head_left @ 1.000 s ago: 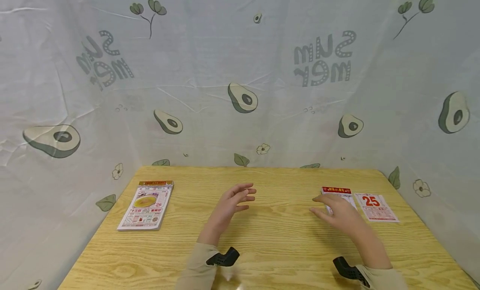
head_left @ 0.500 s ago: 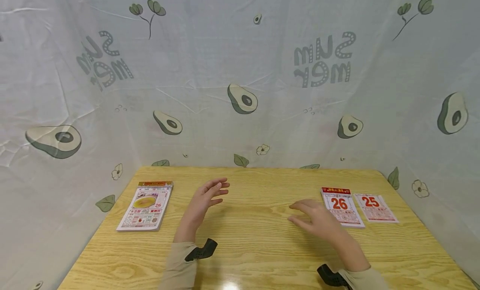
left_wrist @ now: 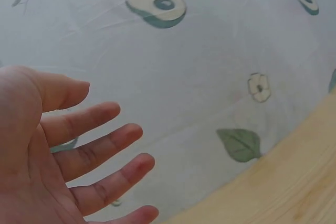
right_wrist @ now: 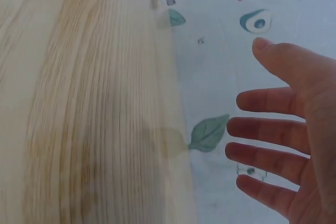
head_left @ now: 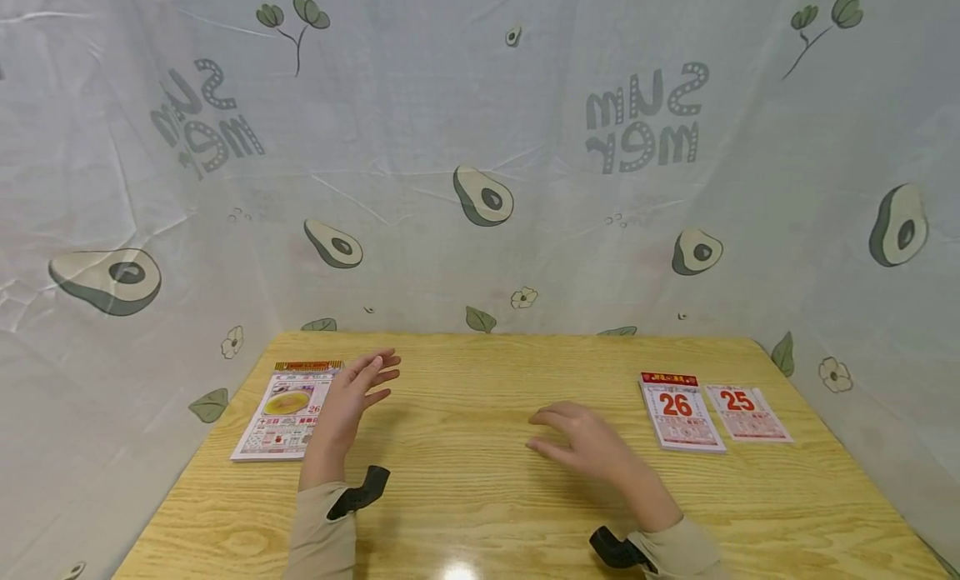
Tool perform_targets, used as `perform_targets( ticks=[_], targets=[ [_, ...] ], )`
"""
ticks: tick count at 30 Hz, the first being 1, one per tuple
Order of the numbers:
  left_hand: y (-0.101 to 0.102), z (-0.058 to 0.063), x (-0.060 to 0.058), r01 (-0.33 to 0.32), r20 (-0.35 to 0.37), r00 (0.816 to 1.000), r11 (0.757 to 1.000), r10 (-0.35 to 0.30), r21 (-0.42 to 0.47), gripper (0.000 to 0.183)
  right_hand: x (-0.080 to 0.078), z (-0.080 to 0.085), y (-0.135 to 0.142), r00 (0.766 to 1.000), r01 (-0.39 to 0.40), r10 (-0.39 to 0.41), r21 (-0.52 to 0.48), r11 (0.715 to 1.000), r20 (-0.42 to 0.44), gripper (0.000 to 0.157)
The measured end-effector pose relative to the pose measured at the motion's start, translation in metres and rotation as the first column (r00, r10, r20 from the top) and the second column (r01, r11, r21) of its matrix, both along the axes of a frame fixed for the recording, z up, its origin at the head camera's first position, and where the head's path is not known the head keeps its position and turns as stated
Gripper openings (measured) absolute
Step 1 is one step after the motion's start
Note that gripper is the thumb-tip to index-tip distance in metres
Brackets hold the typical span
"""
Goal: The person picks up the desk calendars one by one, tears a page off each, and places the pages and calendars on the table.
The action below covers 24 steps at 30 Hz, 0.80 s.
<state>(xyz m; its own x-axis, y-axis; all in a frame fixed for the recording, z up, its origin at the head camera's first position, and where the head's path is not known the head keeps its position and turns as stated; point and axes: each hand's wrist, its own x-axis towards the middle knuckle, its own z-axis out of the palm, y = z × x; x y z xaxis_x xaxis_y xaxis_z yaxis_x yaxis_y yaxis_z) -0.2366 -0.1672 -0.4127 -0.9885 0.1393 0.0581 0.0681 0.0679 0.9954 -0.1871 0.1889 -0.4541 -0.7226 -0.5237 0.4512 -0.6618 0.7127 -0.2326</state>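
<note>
On the left of the table lies a thick tear-off calendar (head_left: 281, 409) with a yellow picture and the number 26. My left hand (head_left: 351, 405) hovers beside it and covers part of its right edge in the head view; its fingers are spread and hold nothing, as the left wrist view also shows. Over the middle of the table is my right hand (head_left: 588, 447), fingers relaxed and apart, holding nothing. To its right sits a smaller tear-off calendar (head_left: 681, 413) with a red header and a red 26. A loose calendar sheet (head_left: 747, 413) marked 25 lies beside that calendar.
The wooden table (head_left: 465, 497) reaches back to a pale curtain (head_left: 420, 122) printed with avocados and leaves. The curtain also closes off both sides. A black wrist mount (head_left: 360, 492) sits on the left forearm and another wrist mount (head_left: 618, 551) on the right.
Both hands have moved left over the table. The right hand has come away from in front of the smaller calendar, uncovering its 26; the left hand now overlaps the left calendar.
</note>
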Motion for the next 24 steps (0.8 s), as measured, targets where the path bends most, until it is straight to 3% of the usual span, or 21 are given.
perform_targets(
  ticks=[14, 19, 24],
  targets=[
    [-0.059, -0.013, 0.006, -0.195, 0.072, 0.979, 0.980, 0.191, 0.038, 0.056, -0.009, -0.006, -0.058, 0.989, -0.140, 0.141, -0.035, 0.990, 0.042, 0.034],
    [-0.075, -0.016, 0.009, -0.298, 0.109, 0.951, 0.952, 0.289, 0.070, 0.057, -0.013, -0.009, -0.075, 0.983, -0.177, 0.179, -0.047, 0.983, 0.041, 0.035],
    [-0.089, -0.020, 0.009, -0.424, 0.133, 0.902, 0.902, 0.412, 0.084, 0.059, -0.018, -0.014, -0.091, 0.976, -0.199, 0.203, -0.057, 0.978, 0.076, 0.037]
  ],
)
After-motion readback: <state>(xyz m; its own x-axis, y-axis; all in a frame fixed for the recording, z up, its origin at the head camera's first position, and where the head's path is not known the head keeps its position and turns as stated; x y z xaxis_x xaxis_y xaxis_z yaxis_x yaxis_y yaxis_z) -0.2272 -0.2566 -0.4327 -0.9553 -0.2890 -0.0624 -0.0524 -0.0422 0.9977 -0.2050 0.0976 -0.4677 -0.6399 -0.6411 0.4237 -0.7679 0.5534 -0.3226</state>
